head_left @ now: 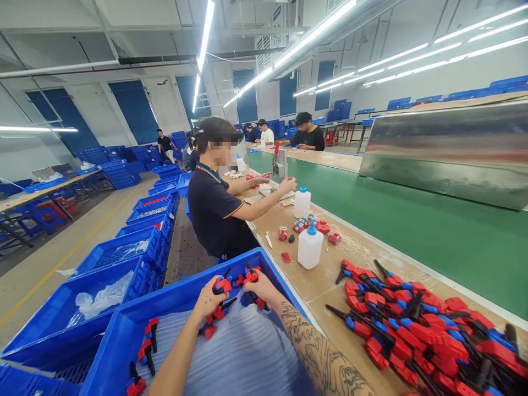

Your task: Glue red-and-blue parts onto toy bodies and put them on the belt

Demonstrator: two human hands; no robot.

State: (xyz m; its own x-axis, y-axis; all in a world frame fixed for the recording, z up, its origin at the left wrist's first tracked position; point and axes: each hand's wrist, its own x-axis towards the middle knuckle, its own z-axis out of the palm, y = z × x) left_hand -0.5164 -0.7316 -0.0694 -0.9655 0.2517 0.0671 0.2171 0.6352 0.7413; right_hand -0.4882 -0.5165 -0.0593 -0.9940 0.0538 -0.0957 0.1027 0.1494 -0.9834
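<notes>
My left hand (209,300) is closed round a red and black part (223,285) over the far end of a blue bin (124,324). Beside it, my right hand (260,287) grips another red and black part (249,274). More of these parts lie just under both hands. A ribbed, bluish-white foam sheet (243,352) lines the bin, and several red and black parts (146,349) rest along its left side. On the table to the right is a large pile of red, blue and black parts (416,324).
Two white bottles with blue caps (310,248) (302,203) and small red pieces (334,238) stand or lie on the table (322,286). A person in a dark shirt (214,203) works just ahead. Blue bins (117,250) line the left, and a green belt (396,220) runs on the right.
</notes>
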